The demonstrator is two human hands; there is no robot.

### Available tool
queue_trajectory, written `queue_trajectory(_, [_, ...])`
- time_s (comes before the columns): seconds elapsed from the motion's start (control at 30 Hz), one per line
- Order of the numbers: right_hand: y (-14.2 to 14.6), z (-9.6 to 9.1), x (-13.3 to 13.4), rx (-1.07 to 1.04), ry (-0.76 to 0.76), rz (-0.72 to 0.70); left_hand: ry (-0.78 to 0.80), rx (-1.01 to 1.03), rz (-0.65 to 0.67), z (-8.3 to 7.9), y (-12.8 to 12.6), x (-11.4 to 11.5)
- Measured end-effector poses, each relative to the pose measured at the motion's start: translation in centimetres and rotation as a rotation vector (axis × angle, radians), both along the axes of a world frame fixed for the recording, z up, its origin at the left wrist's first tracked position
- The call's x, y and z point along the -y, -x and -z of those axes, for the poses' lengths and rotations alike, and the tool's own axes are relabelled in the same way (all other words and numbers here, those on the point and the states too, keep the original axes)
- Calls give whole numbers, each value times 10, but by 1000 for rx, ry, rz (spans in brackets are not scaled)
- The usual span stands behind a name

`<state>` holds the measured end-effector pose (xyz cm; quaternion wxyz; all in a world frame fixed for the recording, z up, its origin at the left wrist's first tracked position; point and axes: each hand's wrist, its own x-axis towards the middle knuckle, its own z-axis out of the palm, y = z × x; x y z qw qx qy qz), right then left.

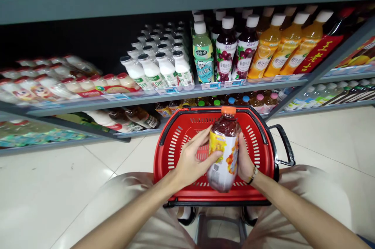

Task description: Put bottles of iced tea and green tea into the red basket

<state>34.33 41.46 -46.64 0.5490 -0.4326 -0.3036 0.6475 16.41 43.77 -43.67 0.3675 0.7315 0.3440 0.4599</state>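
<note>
Between my two hands is a drink bottle point(224, 153) of dark red liquid, with an orange cap and a white and yellow label. It is held slightly tilted, cap toward the shelf, over a red shopping basket point(164, 186). My left hand point(195, 155) grips the bottle's left side, thumb across the label. My right hand point(245, 159), with a bracelet at the wrist, closes on its right side; the bottle partly hides those fingers. Through the basket's opening I see its slotted red walls, and part of its inside is hidden by the bottle and hands.
A shelf ahead bears small white milk bottles point(168, 65), a green bottle point(203, 53), grape juice bottles point(225, 51) and orange juice bottles point(265, 51). More drinks stand on the lower shelf. The basket's black handle point(285, 145) juts right. A grey stool point(221, 221) is below, between my legs.
</note>
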Motion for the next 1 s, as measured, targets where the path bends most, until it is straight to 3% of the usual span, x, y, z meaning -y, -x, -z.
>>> queue_trajectory(0.13, [4,-11,1,-114,28,-89,-185,-102,-13,-5,-1,5])
queue_trajectory(0.27, [3,-30,5,-56,-39,3,-320,-103,27,-9,1,5])
queue_trajectory(0.37, [1,-37,8,-31,-99,60,-296,-87,49,-11,0,4])
queue_trajectory(0.6, [-3,-20,7,-97,-109,43,-121,-53,-5,-14,-4,2])
queue_trajectory(0.77, [-3,-16,1,-177,136,-84,286,40,-108,-16,2,-18])
queue_trajectory(0.87, [-6,-12,0,61,128,-168,426,-10,-100,-17,10,-36])
queue_trajectory(1.0, [-11,-8,4,606,-103,-129,572,-169,91,-21,22,-53])
